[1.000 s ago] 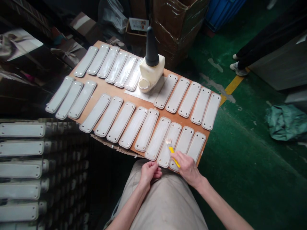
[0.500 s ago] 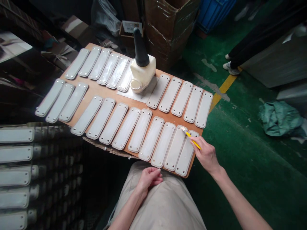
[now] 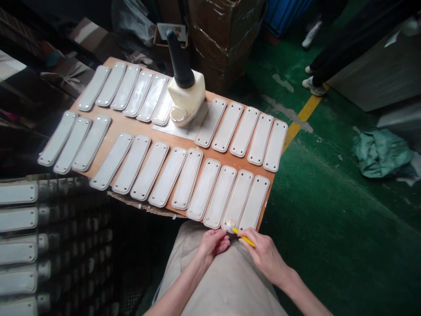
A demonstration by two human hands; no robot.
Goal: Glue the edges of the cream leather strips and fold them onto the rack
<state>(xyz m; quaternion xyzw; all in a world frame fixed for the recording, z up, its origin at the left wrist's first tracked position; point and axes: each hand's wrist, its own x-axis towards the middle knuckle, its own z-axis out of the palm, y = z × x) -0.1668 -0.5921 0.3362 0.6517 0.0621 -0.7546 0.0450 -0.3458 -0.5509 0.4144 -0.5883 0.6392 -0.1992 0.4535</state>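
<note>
While gripping a brush [image 3: 234, 230] in the right hand [image 3: 267, 256], holds bristles [image 3: 230, 224] to a strip [image 3: 238, 195]. Rests the left hand [image 3: 213, 242] half-curled by its end; cannot tell if grasping.

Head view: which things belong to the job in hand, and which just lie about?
Job, likely:
yellow-handled brush
pale rounded rectangular strips
cream black-topped bottle
flat brown board

Lying about, likely:
crumpled green sheeting
blue plastic crate
brown cardboard box

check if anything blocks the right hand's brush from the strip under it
Nothing visible: the brush in the right hand is at the near end of the pale strip; the left hand is beside it, not between.
</note>
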